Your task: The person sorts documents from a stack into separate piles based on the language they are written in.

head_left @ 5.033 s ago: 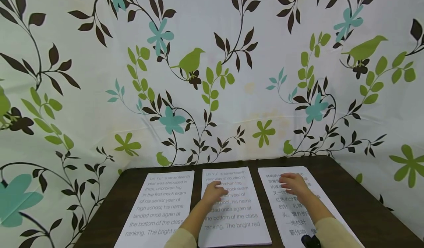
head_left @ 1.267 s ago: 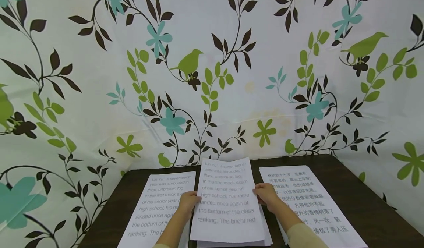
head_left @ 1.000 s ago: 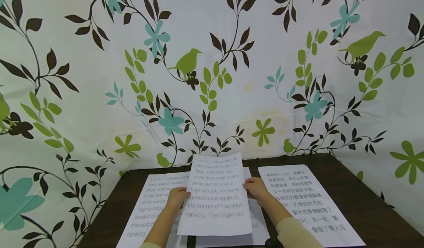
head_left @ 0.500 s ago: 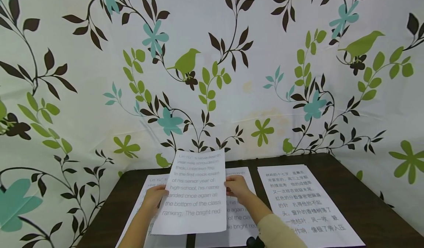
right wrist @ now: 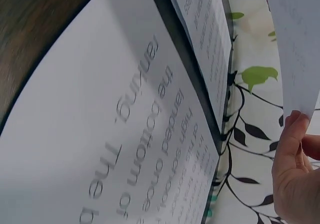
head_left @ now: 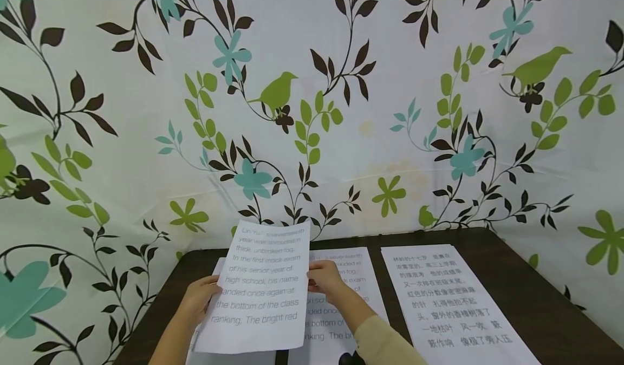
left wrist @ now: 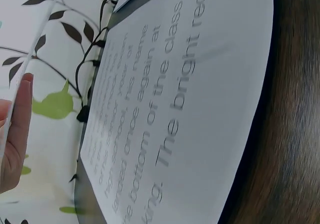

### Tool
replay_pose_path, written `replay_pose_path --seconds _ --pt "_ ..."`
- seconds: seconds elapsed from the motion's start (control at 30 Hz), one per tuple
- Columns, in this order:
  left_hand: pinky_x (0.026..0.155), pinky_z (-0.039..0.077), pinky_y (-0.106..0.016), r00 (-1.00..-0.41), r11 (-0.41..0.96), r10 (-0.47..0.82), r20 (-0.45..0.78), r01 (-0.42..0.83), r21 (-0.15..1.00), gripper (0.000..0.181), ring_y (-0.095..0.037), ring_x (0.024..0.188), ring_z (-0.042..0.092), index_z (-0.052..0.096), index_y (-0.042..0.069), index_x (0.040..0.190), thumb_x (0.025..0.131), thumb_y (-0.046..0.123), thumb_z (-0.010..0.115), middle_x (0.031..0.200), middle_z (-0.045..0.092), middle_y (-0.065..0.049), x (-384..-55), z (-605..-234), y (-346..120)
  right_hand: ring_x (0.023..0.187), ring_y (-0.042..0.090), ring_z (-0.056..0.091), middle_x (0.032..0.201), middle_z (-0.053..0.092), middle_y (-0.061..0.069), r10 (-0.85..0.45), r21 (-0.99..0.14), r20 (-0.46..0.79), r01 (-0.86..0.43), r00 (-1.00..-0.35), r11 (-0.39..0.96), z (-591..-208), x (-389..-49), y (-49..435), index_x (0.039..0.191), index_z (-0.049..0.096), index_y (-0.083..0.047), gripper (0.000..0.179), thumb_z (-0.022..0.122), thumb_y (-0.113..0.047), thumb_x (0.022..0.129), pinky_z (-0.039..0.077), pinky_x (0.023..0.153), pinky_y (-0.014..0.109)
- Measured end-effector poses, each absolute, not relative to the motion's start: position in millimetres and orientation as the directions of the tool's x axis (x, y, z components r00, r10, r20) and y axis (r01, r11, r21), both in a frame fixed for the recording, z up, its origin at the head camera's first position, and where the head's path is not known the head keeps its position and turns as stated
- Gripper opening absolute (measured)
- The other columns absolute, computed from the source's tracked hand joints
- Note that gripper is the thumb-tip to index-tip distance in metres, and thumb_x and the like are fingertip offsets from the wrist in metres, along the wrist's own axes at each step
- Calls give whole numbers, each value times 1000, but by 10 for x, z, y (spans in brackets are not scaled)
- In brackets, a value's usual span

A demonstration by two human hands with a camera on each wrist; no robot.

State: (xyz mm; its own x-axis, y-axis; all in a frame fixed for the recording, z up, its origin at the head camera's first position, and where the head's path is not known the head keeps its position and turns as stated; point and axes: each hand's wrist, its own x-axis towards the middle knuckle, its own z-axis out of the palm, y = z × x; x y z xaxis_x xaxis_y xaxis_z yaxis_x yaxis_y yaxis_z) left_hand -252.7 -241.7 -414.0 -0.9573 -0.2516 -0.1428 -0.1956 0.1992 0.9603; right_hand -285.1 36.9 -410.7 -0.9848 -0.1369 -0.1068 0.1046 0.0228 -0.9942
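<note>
A printed sheet of paper [head_left: 258, 284] with English text is held up, tilted, over the left stack of paper [head_left: 234, 358]. My left hand [head_left: 197, 298] pinches its left edge, and my right hand [head_left: 327, 281] pinches the right edge. In the left wrist view, left-hand fingers [left wrist: 21, 119] lie against the sheet, which shows nearly edge-on. The right wrist view shows the right fingers [right wrist: 295, 134] gripping the sheet's margin [right wrist: 300, 49]. Beneath my right hand lies the middle stack of paper [head_left: 363, 294], with the same English text. The held sheet covers most of the left stack.
A third stack of paper [head_left: 439, 300], printed in Chinese, lies on the right of the dark wooden table [head_left: 531, 294]. Behind the table's far edge hangs a white cloth [head_left: 370, 154] patterned with leaves, flowers and birds. A small dark object [head_left: 351, 358] sits by the right sleeve.
Both hands, apart and over the middle and right stacks at first, took the sheet up from the middle stack. They have since carried it leftward, over the left stack.
</note>
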Motion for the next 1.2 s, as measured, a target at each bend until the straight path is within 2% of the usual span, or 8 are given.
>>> replay_pose_path --seconds 0.13,0.27,0.73,0.97,1.2 --pt "68 43 -31 -955 217 -257 -146 -205 954 43 -26 87 49 35 -11 124 84 0 43 116 42 -27 -2491 -4132 -2527 63 18 57 77 57 10 -133 -993 -119 117 -984 22 -4146 -2847 237 100 58 6 24 52 2 76 50 56 27" --pt "65 43 -31 -955 229 -263 -135 -198 953 41 -24 80 51 36 -12 123 84 1 42 111 46 -25 -2462 -4110 -2608 61 17 56 74 56 10 -125 -992 -126 122 -984 39 -4172 -2826 126 96 58 6 21 52 3 76 50 54 27" --pt "61 44 -30 -945 251 -301 -130 -210 945 41 -22 76 53 37 -12 122 83 -1 41 105 50 -23 -2428 -4212 -2741 60 17 56 71 55 10 -68 -975 -219 217 -973 40 -4373 -2817 -85 98 56 6 22 53 3 76 50 53 26" --pt "60 43 -32 -940 259 -310 -144 -229 938 41 -22 73 52 37 -14 120 81 -2 42 99 52 -22 -2427 -4278 -2810 59 17 56 70 55 10 -99 -980 -189 183 -977 74 -4412 -2759 -151 96 57 6 21 53 3 76 50 52 25" --pt "57 41 -28 -917 246 -356 -178 -276 929 41 -24 74 51 38 -15 119 79 -6 42 99 52 -24 -2396 -4302 -2866 61 18 58 73 56 11 -202 -977 -214 204 -956 67 -4426 -2727 -192 99 56 7 21 52 1 79 51 55 28"
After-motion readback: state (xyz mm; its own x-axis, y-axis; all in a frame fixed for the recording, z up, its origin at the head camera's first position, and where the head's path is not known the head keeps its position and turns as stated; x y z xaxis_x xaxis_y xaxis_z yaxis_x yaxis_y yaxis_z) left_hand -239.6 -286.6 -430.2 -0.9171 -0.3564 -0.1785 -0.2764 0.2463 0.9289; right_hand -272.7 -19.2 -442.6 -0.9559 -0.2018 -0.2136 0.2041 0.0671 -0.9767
